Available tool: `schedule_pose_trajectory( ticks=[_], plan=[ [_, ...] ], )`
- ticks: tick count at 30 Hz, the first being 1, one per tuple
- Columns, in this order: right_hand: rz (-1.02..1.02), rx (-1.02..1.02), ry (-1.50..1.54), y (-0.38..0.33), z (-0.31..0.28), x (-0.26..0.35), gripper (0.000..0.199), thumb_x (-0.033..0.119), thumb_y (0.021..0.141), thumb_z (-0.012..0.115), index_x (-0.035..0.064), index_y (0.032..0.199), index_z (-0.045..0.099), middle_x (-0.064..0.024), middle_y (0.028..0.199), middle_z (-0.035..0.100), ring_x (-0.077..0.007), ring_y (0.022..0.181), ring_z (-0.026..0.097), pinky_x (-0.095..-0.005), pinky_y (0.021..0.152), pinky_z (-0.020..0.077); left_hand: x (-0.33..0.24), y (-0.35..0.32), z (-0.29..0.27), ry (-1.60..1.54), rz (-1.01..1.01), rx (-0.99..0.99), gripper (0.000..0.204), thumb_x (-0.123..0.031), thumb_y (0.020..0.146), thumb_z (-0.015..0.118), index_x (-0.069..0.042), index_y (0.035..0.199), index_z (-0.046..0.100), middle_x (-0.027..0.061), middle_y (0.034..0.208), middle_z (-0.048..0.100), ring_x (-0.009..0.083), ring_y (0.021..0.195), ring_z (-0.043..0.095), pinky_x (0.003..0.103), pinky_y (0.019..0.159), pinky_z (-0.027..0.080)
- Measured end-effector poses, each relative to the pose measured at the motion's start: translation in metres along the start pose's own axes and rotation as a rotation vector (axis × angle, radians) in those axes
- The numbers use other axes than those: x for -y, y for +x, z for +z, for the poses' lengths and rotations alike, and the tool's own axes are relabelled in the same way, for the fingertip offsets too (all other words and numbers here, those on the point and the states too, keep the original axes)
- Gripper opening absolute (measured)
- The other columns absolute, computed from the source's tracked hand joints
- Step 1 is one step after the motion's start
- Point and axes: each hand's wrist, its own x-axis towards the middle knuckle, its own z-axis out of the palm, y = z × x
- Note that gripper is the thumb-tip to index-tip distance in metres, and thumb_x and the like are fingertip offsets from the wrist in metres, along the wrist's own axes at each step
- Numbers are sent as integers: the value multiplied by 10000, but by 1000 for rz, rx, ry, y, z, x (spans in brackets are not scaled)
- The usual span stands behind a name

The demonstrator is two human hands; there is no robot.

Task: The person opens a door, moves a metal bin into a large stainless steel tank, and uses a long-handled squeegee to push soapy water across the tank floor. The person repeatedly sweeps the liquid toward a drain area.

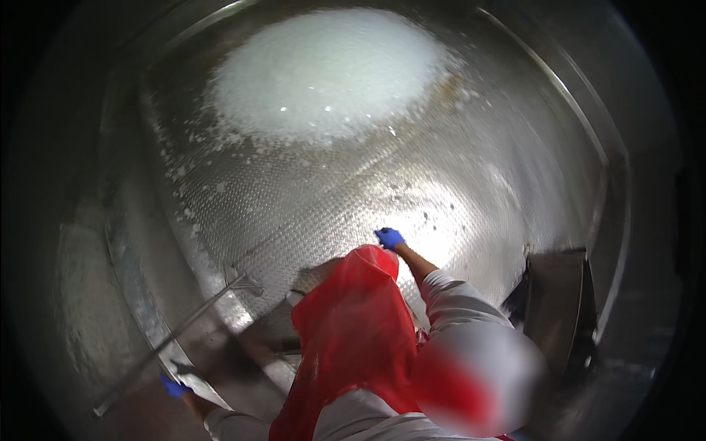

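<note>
My right hand (pixel 390 237), in a blue glove, is in front of my knee, over the dimpled metal floor (pixel 294 209). Its fingers look curled; whether anything is in them is hidden. At the lower left my left hand (pixel 175 386), also in a blue glove, is beside a metal ledge (pixel 193 384). Its fingers are too small and dark to make out. Close to that hand runs a long thin metal bar (pixel 187 322), slanting up to a short crosspiece. A red apron (pixel 360 323) covers my front and bent leg.
A large white mound (pixel 331 70), foam-like or icy, lies at the far end, with white bits scattered round it. Curved metal walls (pixel 566 88) enclose the space. A dark metal box-like piece (pixel 557 294) stands at the right. A blurred white and red shape (pixel 478 378) blocks the lower right.
</note>
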Motion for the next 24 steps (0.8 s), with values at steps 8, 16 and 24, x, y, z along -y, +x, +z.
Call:
schedule_pose_trajectory(
  ticks=[8, 16, 24],
  plan=[
    [590, -177, 81, -239, 61, -128, 466, 503, 925, 524, 63, 858, 661, -72, 752, 693, -199, 560, 642, -343, 518, 509, 15, 170, 13, -216, 62, -17, 451, -311, 939, 539, -105, 1335, 600, 125, 1183, 641, 236, 1004, 606, 396, 897, 483],
    [924, 5, 347, -431, 253, -185, 563, 555, 932, 489, 47, 1014, 718, -122, 842, 729, -254, 649, 690, -392, 587, 556, -97, 149, 134, -362, 30, 44, 387, -249, 910, 572, -50, 1230, 662, 115, 1062, 633, 219, 934, 572, 379, 891, 458],
    [885, -124, 722, -465, 296, -197, 534, 543, 933, 515, 53, 1050, 694, -109, 890, 731, -227, 675, 687, -367, 591, 546, -340, 8, 294, -685, 167, 627, 289, -152, 850, 653, 34, 1060, 725, 128, 981, 666, 240, 887, 596, 386, 859, 486]
  ],
)
